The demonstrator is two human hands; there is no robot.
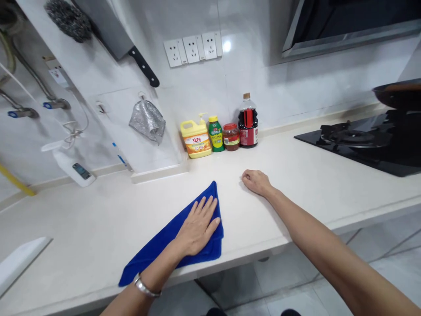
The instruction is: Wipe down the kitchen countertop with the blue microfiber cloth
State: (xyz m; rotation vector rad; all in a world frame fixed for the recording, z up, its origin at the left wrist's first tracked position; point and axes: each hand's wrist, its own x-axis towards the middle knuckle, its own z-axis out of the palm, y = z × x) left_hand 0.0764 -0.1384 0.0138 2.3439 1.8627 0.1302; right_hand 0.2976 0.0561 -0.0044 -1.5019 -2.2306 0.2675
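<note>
My left hand [197, 228] lies flat on a blue cloth [154, 252] with its fingers stretched out, pressing the cloth onto the cream countertop [296, 184] near the front edge. A silver bracelet sits on that wrist. My right hand [256, 181] rests on the bare counter to the right of the cloth, its fingers curled under in a loose fist with nothing visible in them.
Against the back wall stand a yellow detergent bottle [196, 139], a green bottle [215, 133], a red-lidded jar [230, 136] and a dark sauce bottle [248, 121]. A black gas hob [365, 142] with a pan [399, 94] is at right. A cleaver [121, 39] and a silver cloth [148, 120] hang on the wall.
</note>
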